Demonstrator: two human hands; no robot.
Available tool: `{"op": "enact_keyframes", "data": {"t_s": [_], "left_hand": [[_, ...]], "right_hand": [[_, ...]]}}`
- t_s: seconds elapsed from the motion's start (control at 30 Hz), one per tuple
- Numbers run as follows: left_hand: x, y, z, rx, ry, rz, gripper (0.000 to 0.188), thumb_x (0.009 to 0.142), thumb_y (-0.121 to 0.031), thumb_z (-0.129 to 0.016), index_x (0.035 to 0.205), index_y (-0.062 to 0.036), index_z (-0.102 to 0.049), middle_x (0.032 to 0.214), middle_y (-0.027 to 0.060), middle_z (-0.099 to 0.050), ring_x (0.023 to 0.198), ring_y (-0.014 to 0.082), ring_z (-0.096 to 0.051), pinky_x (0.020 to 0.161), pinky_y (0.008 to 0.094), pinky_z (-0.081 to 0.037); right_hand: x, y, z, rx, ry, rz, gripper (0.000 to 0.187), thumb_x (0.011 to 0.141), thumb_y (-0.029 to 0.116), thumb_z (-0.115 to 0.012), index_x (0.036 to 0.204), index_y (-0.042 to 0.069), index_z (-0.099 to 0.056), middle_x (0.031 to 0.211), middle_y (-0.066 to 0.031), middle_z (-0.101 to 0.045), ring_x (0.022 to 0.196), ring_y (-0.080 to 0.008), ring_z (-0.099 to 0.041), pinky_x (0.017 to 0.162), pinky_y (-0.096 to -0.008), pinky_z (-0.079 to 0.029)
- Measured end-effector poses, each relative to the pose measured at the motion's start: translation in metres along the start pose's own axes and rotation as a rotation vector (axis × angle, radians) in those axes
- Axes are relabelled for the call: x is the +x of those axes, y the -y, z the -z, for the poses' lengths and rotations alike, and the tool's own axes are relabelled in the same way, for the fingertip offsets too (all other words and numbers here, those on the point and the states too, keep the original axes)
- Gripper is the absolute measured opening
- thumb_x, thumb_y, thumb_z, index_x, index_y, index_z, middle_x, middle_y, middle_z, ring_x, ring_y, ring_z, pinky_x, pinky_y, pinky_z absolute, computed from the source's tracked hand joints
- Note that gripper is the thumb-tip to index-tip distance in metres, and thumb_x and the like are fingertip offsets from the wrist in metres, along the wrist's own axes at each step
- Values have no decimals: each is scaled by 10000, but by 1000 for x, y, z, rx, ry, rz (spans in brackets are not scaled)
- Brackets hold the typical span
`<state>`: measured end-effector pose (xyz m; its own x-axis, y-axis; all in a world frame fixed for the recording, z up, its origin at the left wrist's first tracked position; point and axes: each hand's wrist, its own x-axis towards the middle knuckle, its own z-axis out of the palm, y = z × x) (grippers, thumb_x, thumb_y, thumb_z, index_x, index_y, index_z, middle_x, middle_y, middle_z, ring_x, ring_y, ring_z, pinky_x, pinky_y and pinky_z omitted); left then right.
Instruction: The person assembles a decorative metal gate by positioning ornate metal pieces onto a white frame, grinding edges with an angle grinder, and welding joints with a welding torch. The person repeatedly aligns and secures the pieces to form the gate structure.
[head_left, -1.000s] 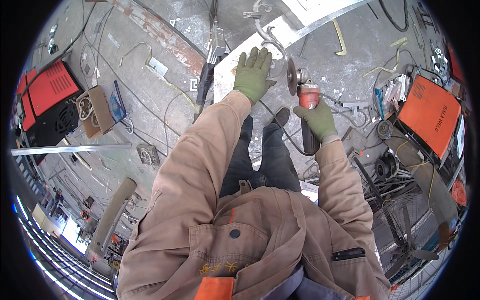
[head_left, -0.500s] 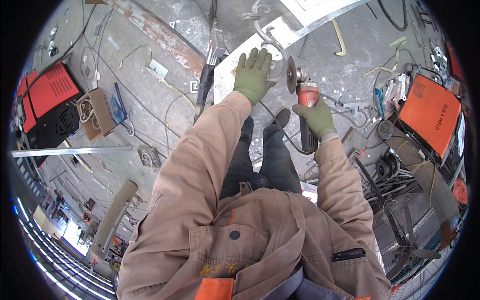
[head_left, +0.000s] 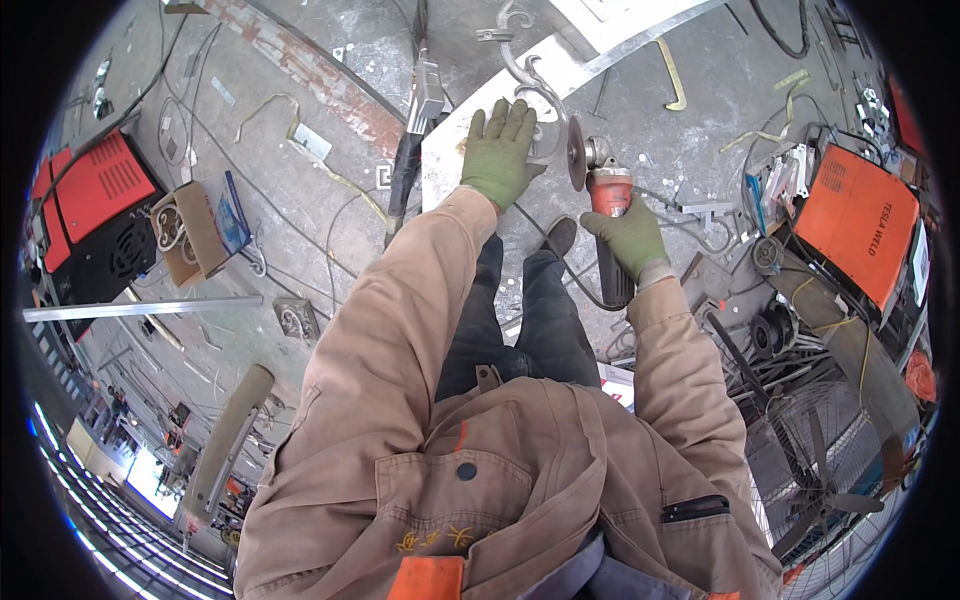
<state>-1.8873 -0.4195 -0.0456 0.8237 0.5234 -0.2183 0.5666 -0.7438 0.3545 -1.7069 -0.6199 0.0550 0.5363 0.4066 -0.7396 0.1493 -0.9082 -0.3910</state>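
Observation:
My left hand [head_left: 497, 155], in a green work glove, lies flat with its fingers stretched out over part of a curled metal scroll [head_left: 545, 95]. Beneath both is a pale board [head_left: 440, 165]. How firmly the palm presses is hidden. Wrapped round the body of a red and black angle grinder [head_left: 612, 192] is my gloved right hand [head_left: 635, 240]. The grinder stands tilted up, its disc [head_left: 576, 153] facing the left hand, close to the right edge of the scroll. Its cord loops away below.
An orange welding machine [head_left: 855, 222] stands at right, above a wire-caged fan [head_left: 820, 455]. On the left are a red and black machine [head_left: 105, 180] and a cardboard box [head_left: 188, 240]. Cables and metal offcuts litter the floor. A rusty beam [head_left: 300, 65] lies at the upper left.
The picture has shifted slightly to the left. Both hands keep almost the same pose, and the grinder stays in the right one.

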Motion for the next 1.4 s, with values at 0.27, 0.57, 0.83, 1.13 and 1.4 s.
{"op": "enact_keyframes", "data": {"t_s": [0.27, 0.57, 0.83, 1.13, 1.4], "left_hand": [[0, -1, -1, -13, -15, -5, 1031, 975, -492, -906, 1816, -97, -459, 1900, 169, -442, 1788, 418, -348, 1450, 643, -230], [0, 0, -1, -21, -28, -13, 1021, 976, -488, -906, 1809, -93, -468, 1887, 176, -460, 1779, 419, -367, 1449, 641, -236], [0, -1, 1, -17, -22, -5, 1021, 972, -478, -912, 1809, -96, -468, 1887, 172, -457, 1778, 417, -366, 1449, 639, -236], [1, 0, 0, -18, -17, -7, 1024, 970, -474, -914, 1809, -93, -467, 1899, 172, -442, 1774, 424, -372, 1447, 639, -239], [-2, 2, -5, -18, -67, -20, 1054, 962, -523, -917, 1811, -92, -465, 1885, 163, -460, 1772, 415, -374, 1431, 656, -247]], "right_hand": [[6, 13, 6, 0, 25, -30, 799, 785, 456, -967, 1354, -51, -726, 1250, -271, -836, 1131, -406, -831, 1029, -481, -634], [11, 15, 7, -25, 14, -40, 790, 791, 455, -974, 1354, -42, -727, 1253, -265, -838, 1132, -404, -833, 1022, -479, -638], [-1, 10, 3, 16, -2, -7, 775, 793, 453, -982, 1340, -34, -726, 1221, -248, -841, 1105, -388, -831, 1014, -475, -634], [-16, 7, -1, 46, -2, -54, 757, 792, 439, -988, 1329, -25, -724, 1210, -235, -841, 1097, -369, -830, 1006, -464, -632], [-4, 12, 2, 10, -35, 21, 798, 785, 474, -984, 1340, -40, -732, 1235, -257, -838, 1135, -415, -826, 1020, -494, -633]]}}
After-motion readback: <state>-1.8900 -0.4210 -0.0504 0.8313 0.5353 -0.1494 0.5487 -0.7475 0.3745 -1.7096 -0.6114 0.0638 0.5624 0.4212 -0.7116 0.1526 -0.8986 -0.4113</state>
